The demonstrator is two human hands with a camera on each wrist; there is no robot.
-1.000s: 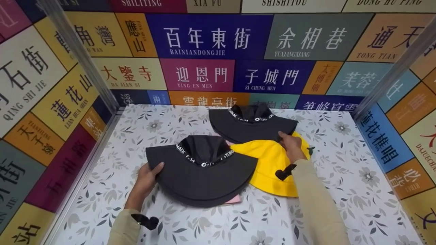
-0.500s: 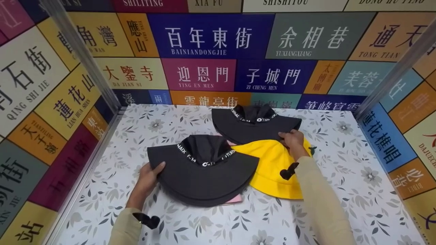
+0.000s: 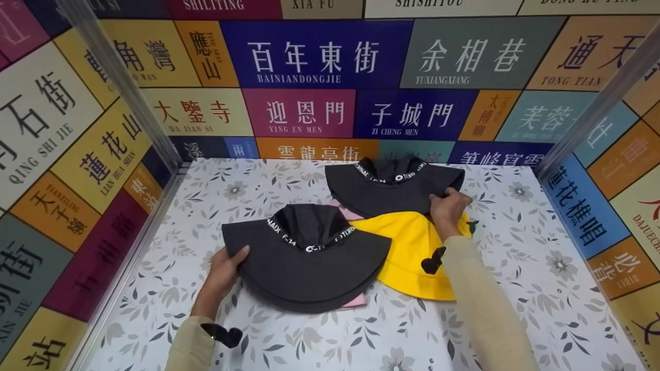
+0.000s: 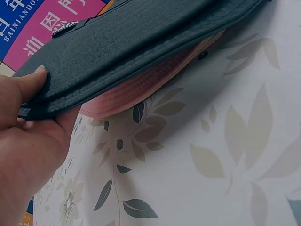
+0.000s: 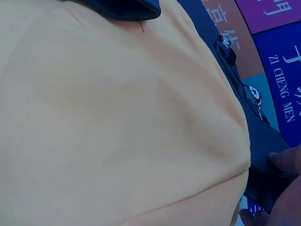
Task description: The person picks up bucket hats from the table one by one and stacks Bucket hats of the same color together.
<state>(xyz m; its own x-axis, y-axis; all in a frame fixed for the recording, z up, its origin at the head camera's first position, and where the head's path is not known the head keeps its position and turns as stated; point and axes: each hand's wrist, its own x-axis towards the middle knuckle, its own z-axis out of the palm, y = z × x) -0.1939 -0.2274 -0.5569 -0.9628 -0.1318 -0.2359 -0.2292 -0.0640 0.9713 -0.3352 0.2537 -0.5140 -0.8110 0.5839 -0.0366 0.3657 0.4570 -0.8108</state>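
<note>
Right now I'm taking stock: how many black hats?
2: the front black hat, held by the left hand, and the back black hat, held by the right hand. Others may be hidden underneath.

1 black hat (image 3: 309, 275) sits at the lower centre of the head view, its wide curved brim raised at the left, crown creased, white lettering along the band. The 2nd black hat (image 3: 381, 197), similarly lettered, lies right of centre, brim fanned downward.

You're holding matt black cloth: the nearer hat (image 3: 309, 275) and, by the worktop's far edge (image 3: 278, 169), the farther hat (image 3: 384, 197); the yellow hat (image 3: 407, 247) is showing seemingly smooth fabric.
</note>
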